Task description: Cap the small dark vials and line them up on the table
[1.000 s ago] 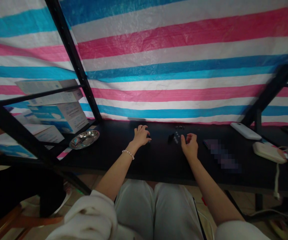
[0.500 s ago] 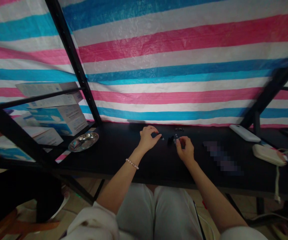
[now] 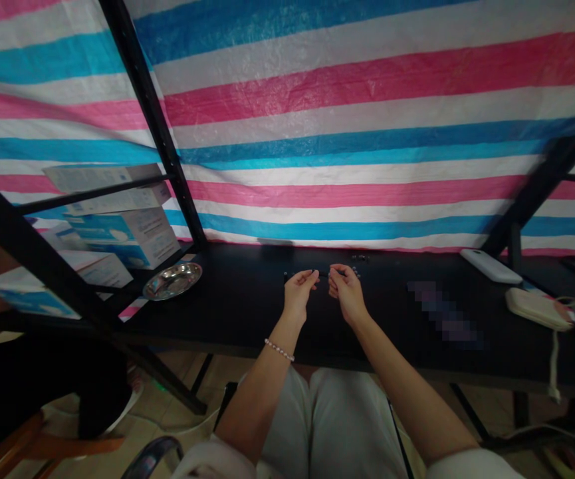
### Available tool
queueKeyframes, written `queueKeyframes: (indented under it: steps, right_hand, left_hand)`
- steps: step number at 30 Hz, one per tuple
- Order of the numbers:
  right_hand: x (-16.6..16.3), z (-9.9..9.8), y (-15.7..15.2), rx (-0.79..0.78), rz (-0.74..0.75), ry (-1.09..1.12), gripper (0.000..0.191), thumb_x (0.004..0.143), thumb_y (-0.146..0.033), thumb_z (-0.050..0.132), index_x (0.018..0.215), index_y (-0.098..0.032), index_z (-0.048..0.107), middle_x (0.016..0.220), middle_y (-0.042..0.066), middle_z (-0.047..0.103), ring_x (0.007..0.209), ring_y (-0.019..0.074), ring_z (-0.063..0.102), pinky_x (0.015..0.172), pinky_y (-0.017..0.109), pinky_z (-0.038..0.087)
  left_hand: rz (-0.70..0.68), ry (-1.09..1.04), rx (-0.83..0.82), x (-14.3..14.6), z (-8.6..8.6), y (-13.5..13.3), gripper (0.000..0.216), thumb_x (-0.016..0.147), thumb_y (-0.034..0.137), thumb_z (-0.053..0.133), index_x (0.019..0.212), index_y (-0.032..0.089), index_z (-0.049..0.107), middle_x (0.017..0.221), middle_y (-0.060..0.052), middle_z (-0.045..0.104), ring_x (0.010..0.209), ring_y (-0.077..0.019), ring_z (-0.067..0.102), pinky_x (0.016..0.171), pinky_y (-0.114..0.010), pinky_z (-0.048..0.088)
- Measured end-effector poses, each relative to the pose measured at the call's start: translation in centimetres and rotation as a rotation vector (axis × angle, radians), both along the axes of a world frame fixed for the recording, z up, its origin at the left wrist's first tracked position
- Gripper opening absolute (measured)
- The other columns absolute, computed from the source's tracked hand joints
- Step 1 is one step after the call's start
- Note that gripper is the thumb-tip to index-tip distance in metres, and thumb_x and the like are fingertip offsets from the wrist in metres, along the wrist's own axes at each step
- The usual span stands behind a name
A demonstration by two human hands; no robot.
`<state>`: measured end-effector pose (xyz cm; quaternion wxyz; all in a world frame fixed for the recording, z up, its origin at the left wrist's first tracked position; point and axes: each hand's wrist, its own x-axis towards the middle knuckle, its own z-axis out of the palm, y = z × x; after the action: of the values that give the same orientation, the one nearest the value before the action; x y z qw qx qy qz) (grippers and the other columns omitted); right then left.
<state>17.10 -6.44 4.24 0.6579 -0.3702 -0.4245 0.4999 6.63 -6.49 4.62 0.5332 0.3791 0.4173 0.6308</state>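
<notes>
Just above the black table (image 3: 247,313), my left hand (image 3: 298,296) is closed in a pinch on a thin dark piece (image 3: 323,273) too small to name. A small dark end also shows on the far side of this hand. My right hand (image 3: 347,293) faces it a short gap away, thumb and fingers pinched together. What the right fingertips hold, if anything, is too small to make out. Partly hidden behind the right hand lie small shiny bits (image 3: 355,271). Farther back is another little group of small pieces (image 3: 360,257).
On the left stand a shiny metal dish (image 3: 173,281) and stacked cardboard boxes (image 3: 150,233) behind a black frame (image 3: 167,146). To the right lie a blurred-out flat object (image 3: 444,313), a white device (image 3: 490,266) and a cream case with a cord (image 3: 538,309). A striped sheet (image 3: 342,193) hangs behind.
My hands have come closer together. The right hand has moved left, away from the small shiny bits, and the left hand has turned inward and shifted slightly right.
</notes>
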Motion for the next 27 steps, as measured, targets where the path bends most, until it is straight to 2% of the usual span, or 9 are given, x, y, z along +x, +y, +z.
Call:
queueKeyframes:
  steps: [4, 9, 17, 23, 25, 27]
  right_hand:
    - [0.2, -0.6, 0.0, 0.010, -0.066, 0.001, 0.031, 0.065, -0.042, 0.066, 0.082, -0.021, 0.050, 0.050, -0.010, 0.037, 0.040, 0.0030, 0.027, 0.037, 0.016, 0.020]
    - [0.8, -0.9, 0.0, 0.025, -0.009, -0.028, 0.028, 0.067, -0.041, 0.064, 0.082, -0.020, 0.053, 0.051, -0.010, 0.037, 0.041, 0.0031, 0.029, 0.038, 0.017, 0.020]
    - [1.4, -0.9, -0.8, 0.011, 0.156, -0.218, 0.034, 0.070, -0.045, 0.061, 0.089, -0.018, 0.056, 0.055, -0.007, 0.050, 0.040, 0.0053, 0.040, 0.039, 0.020, 0.028]
    - [2.3, -0.9, -1.3, -0.053, 0.363, -0.403, 0.038, 0.071, -0.047, 0.061, 0.093, -0.017, 0.056, 0.066, 0.000, 0.063, 0.048, 0.0085, 0.053, 0.046, 0.021, 0.039]
    - [2.4, -1.0, -1.3, -0.049, 0.387, -0.459, 0.036, 0.072, -0.047, 0.060, 0.091, -0.017, 0.056, 0.070, 0.001, 0.065, 0.051, 0.0096, 0.056, 0.048, 0.022, 0.040]
    - [2.7, -1.2, -1.2, -0.024, 0.346, -0.527, 0.034, 0.071, -0.047, 0.060, 0.087, -0.018, 0.058, 0.073, 0.002, 0.065, 0.054, 0.0106, 0.057, 0.049, 0.023, 0.041]
  left_hand:
    - [0.050, -0.071, -0.034, -0.9, -0.8, 0.3, 0.035, 0.058, 0.042, 0.072, 0.069, 0.012, 0.060, 0.062, 0.000, 0.058, 0.048, -0.0041, 0.046, 0.045, -0.018, 0.029]
    - [0.040, -0.021, -0.046, -2.1, -0.9, 0.2, 0.036, 0.057, 0.044, 0.072, 0.062, 0.013, 0.055, 0.055, 0.003, 0.053, 0.045, -0.0032, 0.044, 0.043, -0.018, 0.026]
    - [0.002, 0.032, 0.003, -1.5, -0.8, 0.0, 0.033, 0.060, 0.038, 0.071, 0.079, 0.014, 0.060, 0.070, -0.001, 0.062, 0.048, -0.0043, 0.048, 0.042, -0.017, 0.026]
    - [-0.028, 0.076, 0.027, -0.9, -0.4, -0.1, 0.029, 0.064, 0.033, 0.069, 0.084, 0.014, 0.062, 0.081, -0.006, 0.065, 0.056, -0.0083, 0.056, 0.044, -0.018, 0.032]
    - [-0.059, 0.082, 0.037, -0.6, -0.2, -0.3, 0.029, 0.063, 0.031, 0.070, 0.084, 0.013, 0.064, 0.081, -0.007, 0.066, 0.060, -0.0102, 0.057, 0.048, -0.019, 0.037]
    - [-0.093, 0.104, 0.042, -0.2, -0.1, -0.4, 0.028, 0.062, 0.030, 0.071, 0.084, 0.014, 0.065, 0.079, -0.008, 0.067, 0.064, -0.0121, 0.058, 0.052, -0.021, 0.041]
